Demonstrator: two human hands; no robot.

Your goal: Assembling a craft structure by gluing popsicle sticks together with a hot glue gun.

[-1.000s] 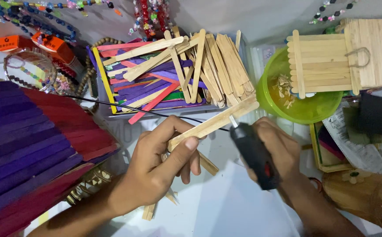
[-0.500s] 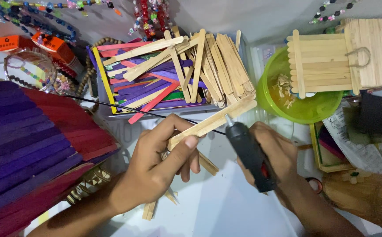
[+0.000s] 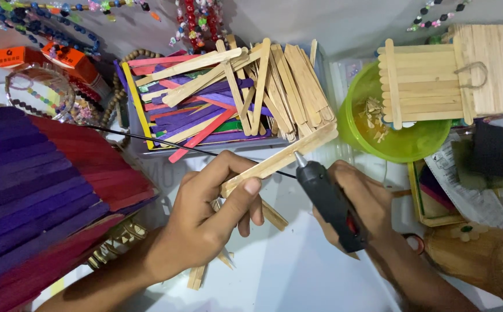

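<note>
Wooden craft stick [image 3: 280, 159], light, thin and probably snappable, sits pinched at its near end in the left hand [image 3: 216, 216], mid-counter, while the right hand [image 3: 358, 199] grips a black glue gun [image 3: 327, 199] at its face.

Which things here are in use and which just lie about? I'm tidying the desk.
In use: left hand pinching a wooden stick; right hand holding the glue gun, nozzle at the stick.

Lying about: stick box, green bowl, stick house, beads, fan.
</note>
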